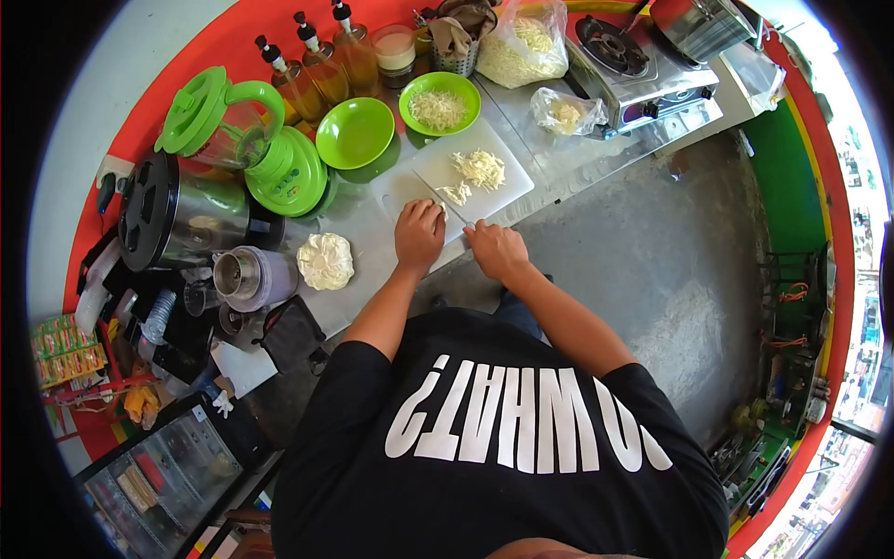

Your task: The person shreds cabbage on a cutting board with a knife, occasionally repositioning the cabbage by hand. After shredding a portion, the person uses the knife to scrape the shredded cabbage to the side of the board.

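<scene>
My right hand (496, 250) is closed around the handle of a knife (441, 197), whose thin blade slants up and left over the white cutting board (513, 185). At the board's left part, my left hand (420, 232) has its fingers curled down over a pale piece, mostly hidden beneath them. Shredded pale cabbage (480, 170) lies in a pile right of the blade, with a smaller heap beside it. A cut cabbage head (325, 261) rests on the metal counter, left of my left hand.
Beyond the board stand an empty green bowl (355, 133) and a green bowl with shreds (439, 103). A green blender (285, 171), pump bottles (323, 67), a bag of shreds (523, 45) and a gas stove (633, 70) line the counter. A steel-topped container (255, 277) sits at left.
</scene>
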`<state>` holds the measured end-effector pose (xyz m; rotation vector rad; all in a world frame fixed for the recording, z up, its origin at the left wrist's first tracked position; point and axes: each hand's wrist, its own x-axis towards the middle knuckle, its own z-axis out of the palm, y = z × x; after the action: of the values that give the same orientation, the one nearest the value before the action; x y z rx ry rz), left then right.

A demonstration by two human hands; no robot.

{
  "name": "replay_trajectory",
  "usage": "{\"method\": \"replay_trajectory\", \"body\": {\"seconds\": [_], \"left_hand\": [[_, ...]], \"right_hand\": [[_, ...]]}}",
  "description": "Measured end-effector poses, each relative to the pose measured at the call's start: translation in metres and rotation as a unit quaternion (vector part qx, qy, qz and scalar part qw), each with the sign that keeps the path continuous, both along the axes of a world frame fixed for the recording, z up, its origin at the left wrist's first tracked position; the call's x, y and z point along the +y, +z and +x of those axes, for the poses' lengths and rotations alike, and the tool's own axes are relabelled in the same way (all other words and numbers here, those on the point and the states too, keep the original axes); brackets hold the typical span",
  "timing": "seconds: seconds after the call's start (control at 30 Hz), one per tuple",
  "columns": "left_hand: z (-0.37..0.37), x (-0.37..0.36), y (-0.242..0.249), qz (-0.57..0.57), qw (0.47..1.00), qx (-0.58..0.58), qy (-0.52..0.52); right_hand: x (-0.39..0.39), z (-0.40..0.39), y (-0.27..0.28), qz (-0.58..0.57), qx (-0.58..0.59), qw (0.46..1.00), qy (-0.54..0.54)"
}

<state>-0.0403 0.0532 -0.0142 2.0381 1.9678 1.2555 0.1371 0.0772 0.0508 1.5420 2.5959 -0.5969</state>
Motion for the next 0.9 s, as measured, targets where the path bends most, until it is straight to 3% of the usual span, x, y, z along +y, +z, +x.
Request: {"method": "replay_trajectory", "body": {"seconds": [0.13, 0.2, 0.3, 0.9], "left_hand": [[0.001, -0.006, 0.003, 0.0, 1.0, -0.003, -0.014], [0.002, -0.007, 0.004, -0.002, 1.0, -0.012, -0.024], [0.001, -0.006, 0.002, 0.0, 1.0, -0.015, -0.021], [0.0, -0.007, 0.003, -0.039, 0.998, -0.043, -0.01]], "right_hand": [[-0.002, -0.002, -0.006, -0.023, -0.009, 1.0, 0.013], [-0.011, -0.004, -0.02, -0.011, 0.046, 0.998, -0.036], [-0.004, -0.014, -0.025, -0.016, 0.024, 0.998, -0.049], [0.009, -0.019, -0.012, -0.014, 0.011, 1.0, -0.006]]}}
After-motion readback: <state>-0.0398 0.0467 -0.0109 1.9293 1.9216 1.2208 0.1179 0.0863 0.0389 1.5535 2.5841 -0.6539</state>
